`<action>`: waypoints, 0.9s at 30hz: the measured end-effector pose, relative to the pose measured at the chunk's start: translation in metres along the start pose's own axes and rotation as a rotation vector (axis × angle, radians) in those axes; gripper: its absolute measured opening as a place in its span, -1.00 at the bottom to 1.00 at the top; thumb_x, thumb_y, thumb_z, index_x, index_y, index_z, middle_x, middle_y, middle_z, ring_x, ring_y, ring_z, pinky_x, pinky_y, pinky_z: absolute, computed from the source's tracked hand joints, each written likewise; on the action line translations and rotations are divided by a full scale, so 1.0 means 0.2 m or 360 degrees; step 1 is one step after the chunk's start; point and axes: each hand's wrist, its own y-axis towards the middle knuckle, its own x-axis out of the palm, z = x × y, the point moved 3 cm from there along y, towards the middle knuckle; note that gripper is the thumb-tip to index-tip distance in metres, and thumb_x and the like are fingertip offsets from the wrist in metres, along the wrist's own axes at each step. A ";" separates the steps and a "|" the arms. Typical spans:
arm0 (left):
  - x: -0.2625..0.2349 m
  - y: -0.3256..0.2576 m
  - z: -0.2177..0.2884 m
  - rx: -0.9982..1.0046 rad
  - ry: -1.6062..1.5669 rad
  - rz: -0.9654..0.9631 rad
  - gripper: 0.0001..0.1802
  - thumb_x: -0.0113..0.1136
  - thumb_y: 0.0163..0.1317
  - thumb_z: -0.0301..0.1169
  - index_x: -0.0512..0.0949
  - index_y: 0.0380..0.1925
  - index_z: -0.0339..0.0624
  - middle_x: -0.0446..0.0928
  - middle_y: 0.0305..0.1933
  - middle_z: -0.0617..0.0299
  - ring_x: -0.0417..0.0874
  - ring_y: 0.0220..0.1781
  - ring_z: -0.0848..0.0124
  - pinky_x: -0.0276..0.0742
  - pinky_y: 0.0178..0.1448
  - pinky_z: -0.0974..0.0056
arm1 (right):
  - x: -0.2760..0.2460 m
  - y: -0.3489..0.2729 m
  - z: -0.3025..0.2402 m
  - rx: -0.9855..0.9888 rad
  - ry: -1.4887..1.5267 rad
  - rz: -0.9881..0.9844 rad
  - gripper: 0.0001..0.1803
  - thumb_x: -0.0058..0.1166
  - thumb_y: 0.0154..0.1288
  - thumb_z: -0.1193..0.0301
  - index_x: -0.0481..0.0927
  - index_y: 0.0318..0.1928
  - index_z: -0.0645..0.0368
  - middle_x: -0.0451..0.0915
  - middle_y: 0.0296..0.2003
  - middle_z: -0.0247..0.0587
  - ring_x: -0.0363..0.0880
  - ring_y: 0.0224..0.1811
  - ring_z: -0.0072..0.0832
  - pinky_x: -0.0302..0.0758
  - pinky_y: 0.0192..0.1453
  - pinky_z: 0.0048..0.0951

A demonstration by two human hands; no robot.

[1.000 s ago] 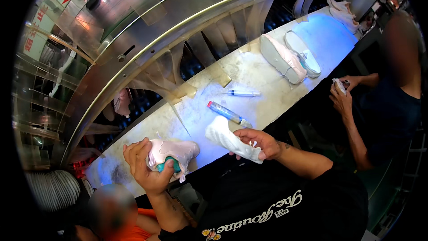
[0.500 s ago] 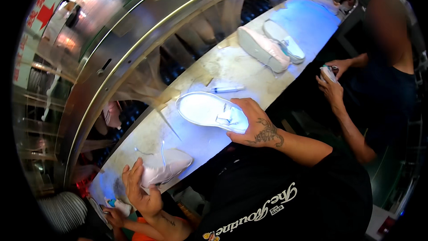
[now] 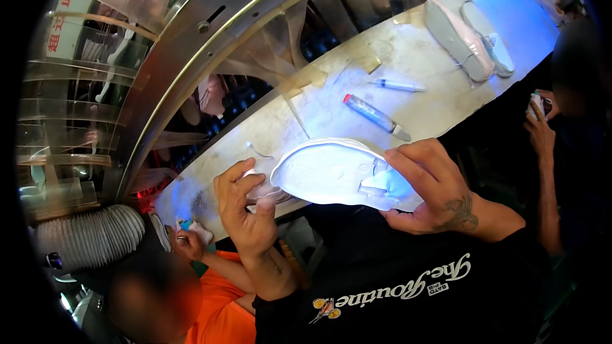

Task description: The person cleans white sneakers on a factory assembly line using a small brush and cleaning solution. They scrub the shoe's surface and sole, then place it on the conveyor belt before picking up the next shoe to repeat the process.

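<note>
My right hand [image 3: 440,191] grips one end of a white shoe sole [image 3: 322,172], thumb below and fingers above. Its hollow inside faces up, brightly lit, with a pale tab-like piece near the gripped end. At the sole's other end is my left hand [image 3: 250,216], its fingers spread and curved with nothing visibly held. Behind those fingers lies a pale pink shoe upper [image 3: 268,195] on the bench, mostly hidden, with a lace end [image 3: 258,151] beside it. Beyond the sole lie a clear tube with a red end [image 3: 370,113] and a slim clear bluish tube [image 3: 398,85].
The whitish bench [image 3: 440,102] runs from lower left to upper right. A pink shoe [image 3: 460,38] and a pale sole [image 3: 488,35] lie farther right. Strip curtains [image 3: 274,44] hang along the far side. Co-workers sit left, in an orange shirt [image 3: 220,306], and right.
The sole has come nearer and tilted up in my right hand. My left hand has moved in beside it. The view has shifted, and the red-ended tube now shows.
</note>
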 end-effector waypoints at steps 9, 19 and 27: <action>0.00 -0.01 0.05 -0.0237 -0.0272 0.0018 -0.84 0.20 0.52 -0.48 0.64 -0.25 -0.37 0.70 0.01 -0.05 0.59 0.06 0.19 0.49 0.20 0.16 | 0.03 -0.02 0.02 -0.0052 0.0251 0.0040 -0.08 0.62 -0.13 0.38 0.62 0.35 0.32 0.66 0.11 0.00 0.68 0.00 -0.10 0.68 0.07 -0.16; -0.02 -0.02 0.04 -0.0268 -0.0287 0.0015 -0.86 0.18 0.47 -0.51 0.64 -0.26 -0.37 0.67 0.01 -0.10 0.61 0.07 0.15 0.51 0.23 0.12 | 0.07 -0.06 0.08 -0.0028 0.0418 0.0022 -0.05 0.62 -0.06 0.32 0.55 0.40 0.37 0.65 0.12 0.10 0.68 0.06 -0.01 0.67 0.17 -0.10; -0.02 -0.11 -0.05 -0.0123 -0.0264 0.0047 -0.46 0.47 0.26 -0.44 0.54 0.22 -0.31 0.52 0.36 -0.13 0.55 0.35 0.09 0.42 0.51 0.05 | -0.03 -0.17 0.42 0.0954 0.0000 -0.0061 0.08 0.55 0.16 0.13 0.29 0.57 0.35 0.51 0.32 0.29 0.51 0.39 0.19 0.48 0.52 0.05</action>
